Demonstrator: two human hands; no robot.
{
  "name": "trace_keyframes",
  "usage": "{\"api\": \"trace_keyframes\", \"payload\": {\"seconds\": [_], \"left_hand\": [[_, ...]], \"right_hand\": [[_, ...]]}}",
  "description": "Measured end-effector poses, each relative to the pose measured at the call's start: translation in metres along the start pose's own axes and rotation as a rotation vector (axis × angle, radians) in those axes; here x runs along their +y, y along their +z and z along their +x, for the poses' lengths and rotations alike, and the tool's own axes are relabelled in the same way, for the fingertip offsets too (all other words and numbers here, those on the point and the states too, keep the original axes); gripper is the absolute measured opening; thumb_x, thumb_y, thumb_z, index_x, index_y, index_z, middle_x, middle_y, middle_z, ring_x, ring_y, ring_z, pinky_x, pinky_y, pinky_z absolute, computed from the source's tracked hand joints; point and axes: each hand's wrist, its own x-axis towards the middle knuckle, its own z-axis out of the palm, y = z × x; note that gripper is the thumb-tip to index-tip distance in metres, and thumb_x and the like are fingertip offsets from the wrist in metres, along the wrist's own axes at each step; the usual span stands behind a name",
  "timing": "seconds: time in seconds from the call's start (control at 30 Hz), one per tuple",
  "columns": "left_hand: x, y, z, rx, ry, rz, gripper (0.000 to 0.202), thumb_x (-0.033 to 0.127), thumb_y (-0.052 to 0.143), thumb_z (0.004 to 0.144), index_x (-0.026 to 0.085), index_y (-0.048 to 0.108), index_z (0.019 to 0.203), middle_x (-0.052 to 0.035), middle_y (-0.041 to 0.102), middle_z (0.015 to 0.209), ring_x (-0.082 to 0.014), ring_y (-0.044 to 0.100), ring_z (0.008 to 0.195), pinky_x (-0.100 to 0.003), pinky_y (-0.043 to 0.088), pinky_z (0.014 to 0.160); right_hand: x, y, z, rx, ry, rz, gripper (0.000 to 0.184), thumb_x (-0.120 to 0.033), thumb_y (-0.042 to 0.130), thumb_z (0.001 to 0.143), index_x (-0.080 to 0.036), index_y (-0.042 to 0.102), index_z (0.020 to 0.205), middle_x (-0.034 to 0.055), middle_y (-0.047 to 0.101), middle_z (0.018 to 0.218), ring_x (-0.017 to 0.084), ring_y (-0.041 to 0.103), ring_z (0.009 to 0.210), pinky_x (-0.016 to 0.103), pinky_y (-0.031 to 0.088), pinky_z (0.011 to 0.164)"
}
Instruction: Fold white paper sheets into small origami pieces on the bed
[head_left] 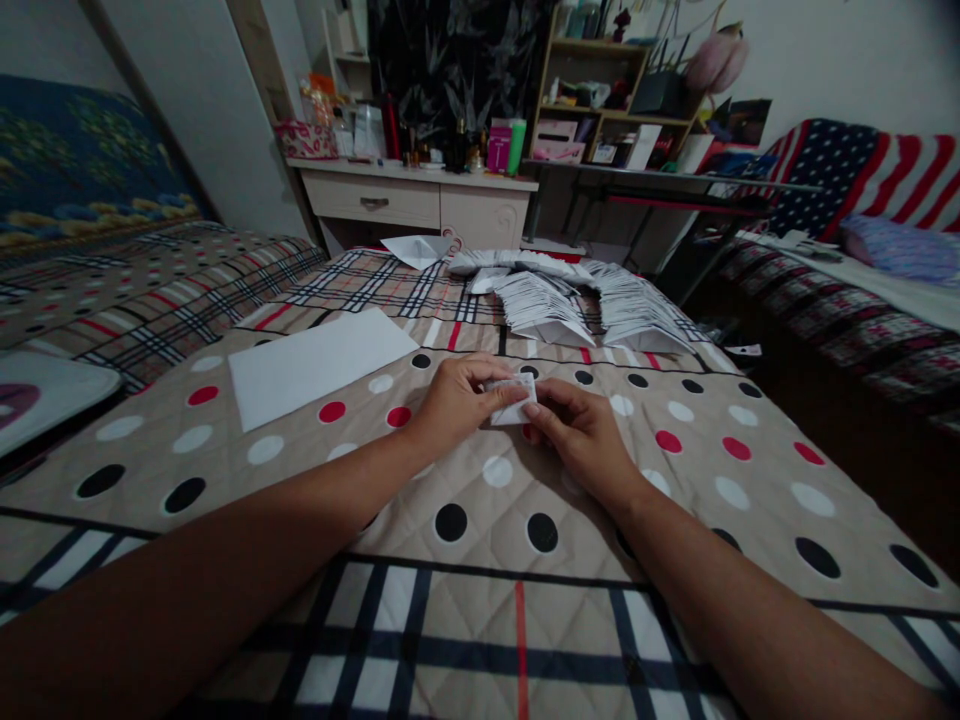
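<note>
Between my two hands is a small folded piece of white paper (510, 410), held just above the dotted bedspread. My left hand (457, 400) pinches its left side, with the thumb lying across the front. My right hand (581, 425) grips the right edge between thumb and fingers. A blank white sheet (319, 368) lies flat on the bed to the left of my hands. Beyond my hands, fanned stacks of folded white paper (544, 310) rest on the bedspread, with another such stack (645, 310) to the right.
A patterned bedspread (495, 520) covers the surface under my hands. A single white paper piece (416, 250) lies at its far edge. Behind stand a white drawer desk (375, 200) and a wooden shelf (592, 110). A sofa with a flag-print cover (832, 180) is at right.
</note>
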Motion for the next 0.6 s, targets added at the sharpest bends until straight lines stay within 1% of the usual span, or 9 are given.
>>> {"api": "trace_keyframes", "payload": {"seconds": [0.1, 0.17, 0.27, 0.4, 0.6], "left_hand": [[0.002, 0.0, 0.0, 0.001, 0.026, -0.013, 0.009, 0.024, 0.076, 0.072, 0.016, 0.076, 0.074, -0.0069, 0.07, 0.086, -0.0158, 0.065, 0.08, -0.026, 0.051, 0.07], [0.003, 0.001, 0.0, 0.011, 0.055, -0.021, 0.007, 0.022, 0.077, 0.071, 0.016, 0.075, 0.074, -0.0067, 0.071, 0.086, -0.0163, 0.066, 0.081, -0.027, 0.052, 0.072], [0.007, 0.001, -0.001, 0.019, 0.098, -0.017, 0.004, 0.019, 0.076, 0.071, 0.015, 0.074, 0.072, -0.0064, 0.071, 0.083, -0.016, 0.067, 0.08, -0.028, 0.053, 0.075], [0.011, 0.001, -0.003, 0.029, 0.148, 0.002, 0.005, 0.016, 0.075, 0.072, 0.014, 0.072, 0.068, -0.0068, 0.071, 0.079, -0.0149, 0.067, 0.076, -0.027, 0.053, 0.074], [0.013, 0.0, -0.004, -0.017, 0.152, 0.024, 0.011, 0.017, 0.074, 0.071, 0.013, 0.066, 0.064, -0.0051, 0.07, 0.075, -0.0137, 0.065, 0.072, -0.026, 0.052, 0.07]], "right_hand": [[0.002, 0.0, 0.0, 0.0, -0.003, -0.03, 0.023, -0.033, 0.063, 0.085, -0.016, 0.07, 0.1, -0.0009, 0.057, 0.067, 0.01, 0.05, 0.054, 0.024, 0.038, 0.051], [0.002, 0.0, 0.0, 0.0, -0.013, -0.041, 0.022, -0.033, 0.063, 0.086, -0.016, 0.07, 0.098, -0.0011, 0.057, 0.066, 0.01, 0.05, 0.053, 0.024, 0.038, 0.051], [0.002, 0.0, -0.001, -0.004, -0.023, -0.051, 0.02, -0.033, 0.063, 0.086, -0.016, 0.07, 0.094, -0.0015, 0.057, 0.066, 0.01, 0.05, 0.052, 0.023, 0.038, 0.05], [-0.002, 0.001, -0.002, -0.014, -0.049, -0.115, 0.018, -0.032, 0.062, 0.087, -0.016, 0.069, 0.089, -0.0024, 0.055, 0.062, 0.009, 0.049, 0.051, 0.023, 0.037, 0.05], [-0.004, 0.003, -0.004, -0.006, -0.071, -0.21, 0.027, -0.037, 0.059, 0.089, -0.015, 0.067, 0.075, -0.0035, 0.051, 0.054, 0.008, 0.046, 0.049, 0.023, 0.034, 0.049]]}}
